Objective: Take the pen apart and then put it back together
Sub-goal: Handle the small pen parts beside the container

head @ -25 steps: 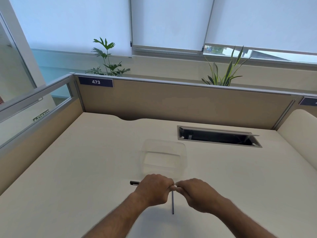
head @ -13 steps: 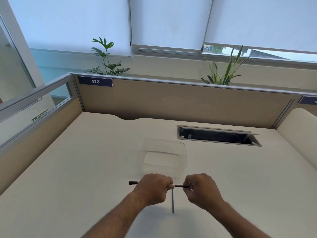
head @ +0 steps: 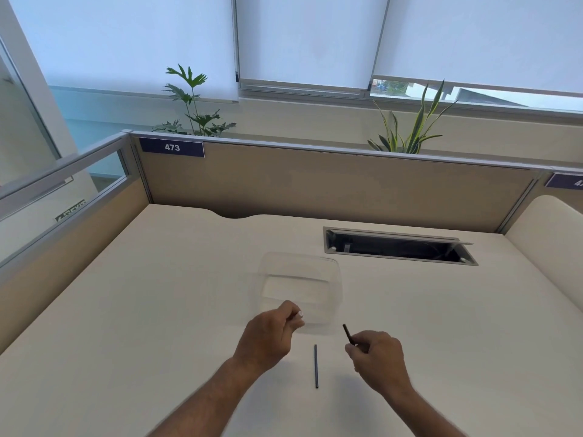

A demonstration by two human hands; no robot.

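The pen is in pieces. A thin dark grey rod (head: 315, 366) lies on the desk, pointing away from me, between my two hands. My right hand (head: 378, 357) pinches a short black pen piece (head: 347, 334) that sticks up and to the left from my fingers. My left hand (head: 271, 335) is closed around another pen part; only a small white tip (head: 299, 314) shows at my fingertips, and the remainder is hidden in my fist. The hands are apart and do not touch.
A clear plastic container (head: 334, 269) stands on the cream desk (head: 157, 310) just beyond my left hand. An open cable slot (head: 397, 247) is at the back right. Partition walls (head: 315, 184) close the desk at the back and left.
My hands were joined on the pen, then pulled apart. The right hand drew the black piece out to the right. The left hand lifted towards the container; the rod stayed put.
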